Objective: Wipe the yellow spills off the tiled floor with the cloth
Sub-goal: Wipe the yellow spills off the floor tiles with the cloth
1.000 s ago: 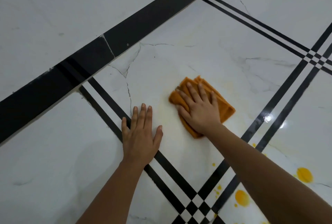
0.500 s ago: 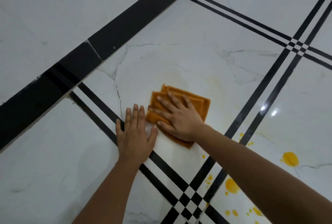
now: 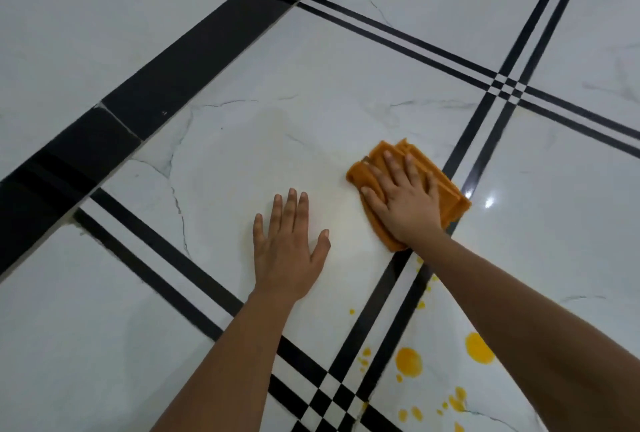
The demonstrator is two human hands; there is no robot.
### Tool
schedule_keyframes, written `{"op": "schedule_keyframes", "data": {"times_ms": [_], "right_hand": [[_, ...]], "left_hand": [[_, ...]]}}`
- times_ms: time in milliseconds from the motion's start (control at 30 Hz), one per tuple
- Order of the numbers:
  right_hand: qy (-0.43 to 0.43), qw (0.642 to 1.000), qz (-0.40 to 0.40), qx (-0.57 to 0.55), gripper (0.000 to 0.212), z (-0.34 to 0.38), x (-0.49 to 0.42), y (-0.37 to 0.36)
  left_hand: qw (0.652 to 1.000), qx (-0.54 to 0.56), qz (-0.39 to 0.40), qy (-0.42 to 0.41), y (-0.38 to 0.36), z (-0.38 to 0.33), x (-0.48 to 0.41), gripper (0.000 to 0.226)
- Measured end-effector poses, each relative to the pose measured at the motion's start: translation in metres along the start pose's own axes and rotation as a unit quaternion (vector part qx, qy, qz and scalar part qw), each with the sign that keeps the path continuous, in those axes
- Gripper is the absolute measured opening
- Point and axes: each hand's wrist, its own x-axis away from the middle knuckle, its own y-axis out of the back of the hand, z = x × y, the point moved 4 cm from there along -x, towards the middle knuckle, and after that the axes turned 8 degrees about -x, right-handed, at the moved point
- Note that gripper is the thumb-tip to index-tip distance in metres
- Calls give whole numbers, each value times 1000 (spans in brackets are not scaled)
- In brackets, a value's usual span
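Head view, looking down at two bare forearms reaching over a glossy floor. The right hand (image 3: 405, 203) lies flat on a folded orange cloth (image 3: 446, 189), fingers spread and pressing down; its grip is an open palm press, not a pinch, which judging by the task keeps the whole pad in contact with the tile. The cloth sits on the white marbled tile just left of a pair of black inlay stripes (image 3: 485, 141), its far corner reaching the nearer stripe.

The left hand (image 3: 287, 251) rests empty and palm down on the same tile, fingers loosely spread, well apart from the cloth; it likely props the leaning body.

Between the hands the tile carries a faint creamy haze (image 3: 277, 154), probably thinned residue. The tiled floor (image 3: 346, 61) is white with grey veins, double black stripes and a broad black band (image 3: 194, 47) crossing the upper left.

The yellow spills (image 3: 408, 362) lie near the bottom right, across the stripes from the cloth: two round blobs, one partly hidden by the right forearm, with small drops around them. They look untouched, so much wiping remains.

No brand, label or writing is readable.
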Motion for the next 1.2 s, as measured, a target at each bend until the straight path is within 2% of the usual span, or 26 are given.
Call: {"op": "schedule_keyframes", "data": {"times_ms": [67,133,200,233,333,367,433,500,533,567,667,700,833,900,967,1033,1067,1167,1200], "right_hand": [[2,1000,-15,15,57,5,39,-7],[87,996,22,20,55,17,82,-21],[164,984,64,34,55,17,84,-20],[161,984,63,30,54,13,70,-16],[34,999,10,-3,53,12,52,-13],[21,1000,-2,-13,53,19,65,-18],[110,993,29,4,53,36,113,-33],[241,966,81,46,53,32,155,-39],[263,959,90,52,53,24,153,-36],[238,966,84,50,54,17,140,-31],[61,998,32,13,58,20,112,-25],[57,998,29,11,57,29,121,-28],[240,962,110,67,55,21,211,-40],[218,968,100,68,56,3,207,-35],[98,993,57,42,57,1,183,-30],[43,997,49,33,57,16,177,-29],[62,996,58,30,57,22,188,-33],[212,970,101,67,55,17,252,-43],[224,967,99,65,54,4,262,-40]], "left_hand": [[1000,11,1,1,-1,-4,5,79],[1000,21,-2,13,-5,-4,19,78],[999,24,-6,24,-9,0,36,76],[999,22,-3,27,-11,1,46,75],[999,5,10,42,-16,9,77,73],[999,4,12,51,-17,12,87,73],[997,4,16,69,-17,16,104,72],[997,7,16,80,-17,18,122,71],[997,6,18,79,-17,17,130,70],[997,1,21,72,-18,16,137,68],[999,-13,11,49,-20,12,146,65],[999,-11,11,51,-22,13,145,65],[999,5,8,50,-25,9,153,66],[999,8,9,35,-26,7,159,65],[1000,10,9,19,-27,4,165,65],[1000,14,1,17,-28,3,168,65],[1000,14,0,10,-29,2,169,65],[999,-4,-5,-31,-33,-6,173,65],[999,-7,-7,-42,-35,-10,175,65]]}}
